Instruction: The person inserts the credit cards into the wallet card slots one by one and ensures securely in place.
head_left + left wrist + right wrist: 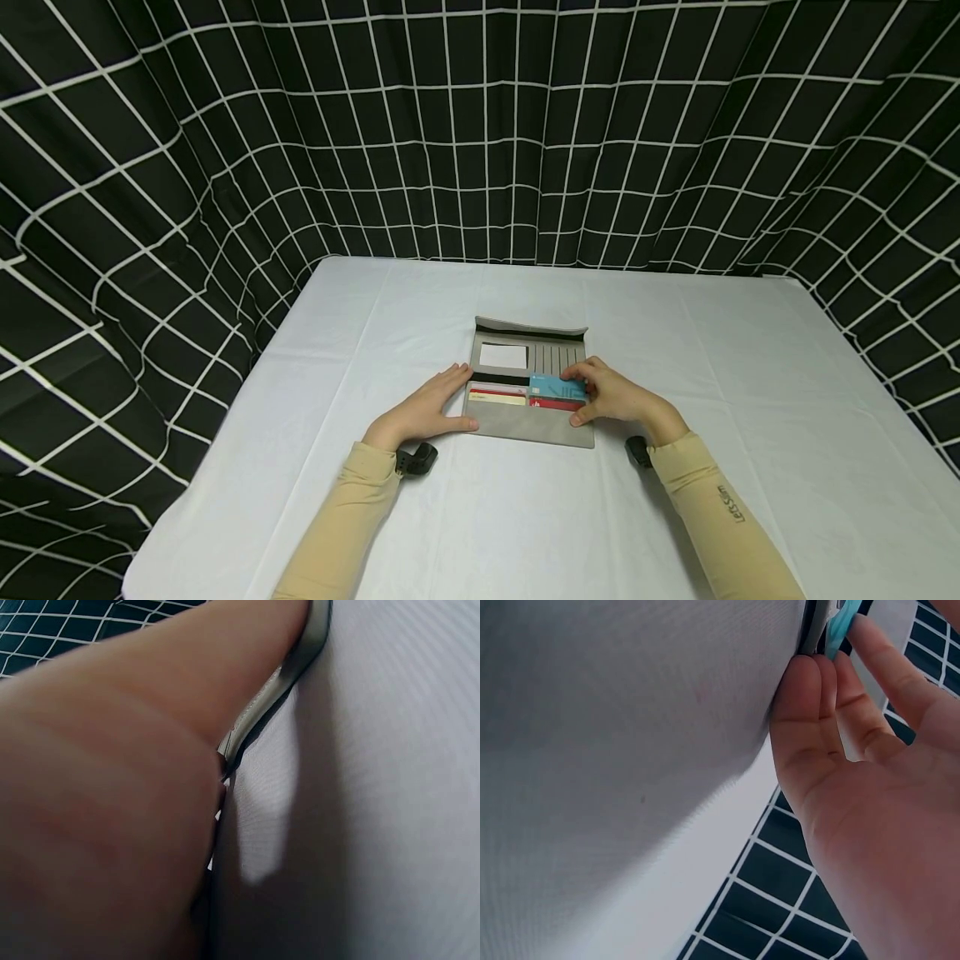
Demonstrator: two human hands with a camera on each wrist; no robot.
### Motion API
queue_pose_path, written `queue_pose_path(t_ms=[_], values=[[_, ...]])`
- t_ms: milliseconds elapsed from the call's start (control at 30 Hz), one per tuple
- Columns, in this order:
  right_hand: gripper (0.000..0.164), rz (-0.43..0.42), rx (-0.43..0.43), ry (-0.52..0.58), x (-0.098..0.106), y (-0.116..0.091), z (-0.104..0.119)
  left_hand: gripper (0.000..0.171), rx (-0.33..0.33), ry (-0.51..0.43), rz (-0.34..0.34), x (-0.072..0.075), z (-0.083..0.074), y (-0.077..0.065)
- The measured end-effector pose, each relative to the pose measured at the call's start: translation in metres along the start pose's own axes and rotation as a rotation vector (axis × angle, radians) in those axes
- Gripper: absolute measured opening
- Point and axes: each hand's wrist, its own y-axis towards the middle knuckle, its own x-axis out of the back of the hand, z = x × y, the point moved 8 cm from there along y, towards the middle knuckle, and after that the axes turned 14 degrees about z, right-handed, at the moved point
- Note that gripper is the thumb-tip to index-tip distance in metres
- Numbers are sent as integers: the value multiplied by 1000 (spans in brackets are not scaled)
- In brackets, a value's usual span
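A grey wallet (525, 426) lies unfolded on the white-covered table. My left hand (426, 407) rests along its left edge, fingers straight, with the thumb on the lower left part. At the right side, my right hand (621, 394) pinches a blue card (549, 386) by its right end; the right wrist view shows the fingers at the edge of this blue card (840, 631). Just below it a red card (553, 404) shows in a slot. Cream and red-edged cards (497, 399) sit in the lower left slots. A white card (503, 357) is in the upper left panel.
The white tablecloth (480, 517) spreads around the wallet. A black curtain with white grid lines (480, 125) encloses the table at the back and sides. Black wrist devices (422, 458) sit near both cuffs. The wallet's far flap (531, 327) stands slightly raised.
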Motion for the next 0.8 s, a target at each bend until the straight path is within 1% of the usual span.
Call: queue_pose_path(t_ms=[167,400,500,667,800], values=[[66,7,10,1,0,0,0,89,0,0,-7,0,1,0],[57,24,-1,7,-1,1,-2,89,-1,-2,-7,0,0,0],[59,39,7,-13,-2,1,1,89,1,3,-8,0,0,0],[63,74,12,-90,-4,2,6,89,0,9,-13,0,1,0],[61,89,18,-113,-5,2,8,88,-3,3,-12,0,0,0]])
